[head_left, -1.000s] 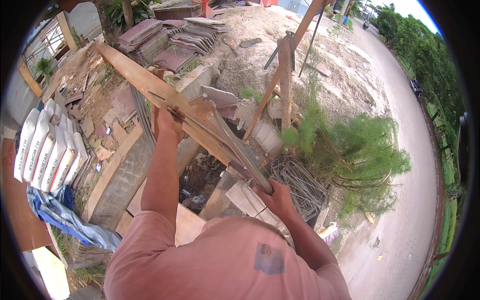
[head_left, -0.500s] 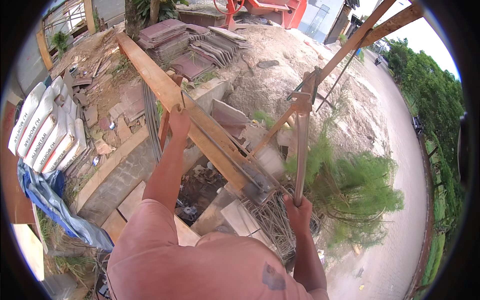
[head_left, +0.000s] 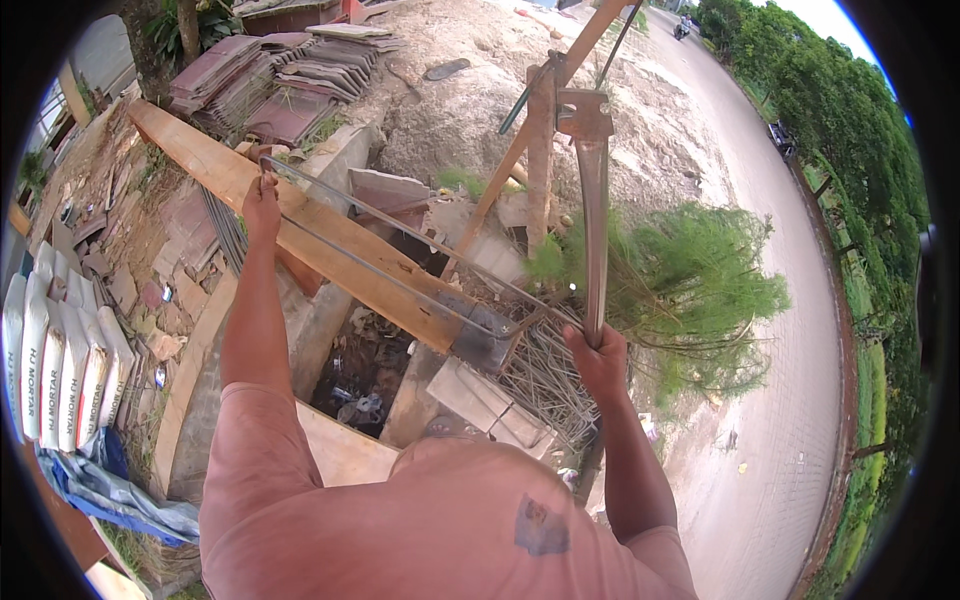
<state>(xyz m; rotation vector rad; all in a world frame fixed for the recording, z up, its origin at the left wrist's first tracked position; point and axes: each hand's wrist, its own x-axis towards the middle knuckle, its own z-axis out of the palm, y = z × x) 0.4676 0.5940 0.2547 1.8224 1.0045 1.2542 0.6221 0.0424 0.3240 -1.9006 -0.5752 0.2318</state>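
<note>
My left hand (head_left: 262,205) is closed on a thin steel rod (head_left: 420,231) with a bent end, over a long wooden plank (head_left: 400,300). Another thin rod runs along the plank toward a dark metal plate (head_left: 472,342) at its near right end. My right hand (head_left: 598,352) grips the lower end of a long metal bar (head_left: 593,240), which stands nearly upright in the picture and carries a notched, flat head (head_left: 583,115) at the top. The far end of the held rod passes near my right hand; whether it touches that hand I cannot tell.
Bent rebar (head_left: 540,395) lies below the plate, beside a green shrub (head_left: 690,300). Stacked tiles (head_left: 215,75), white sacks (head_left: 65,370) and a blue tarp (head_left: 125,495) lie left. Beyond are a rubble-filled pit (head_left: 355,375), crossed timber posts (head_left: 540,160) and a paved road (head_left: 780,380).
The metal bar has swung from lying diagonally over the plank to nearly upright on the right. My left hand has moved up and left, lifting the rod's bent end along the plank.
</note>
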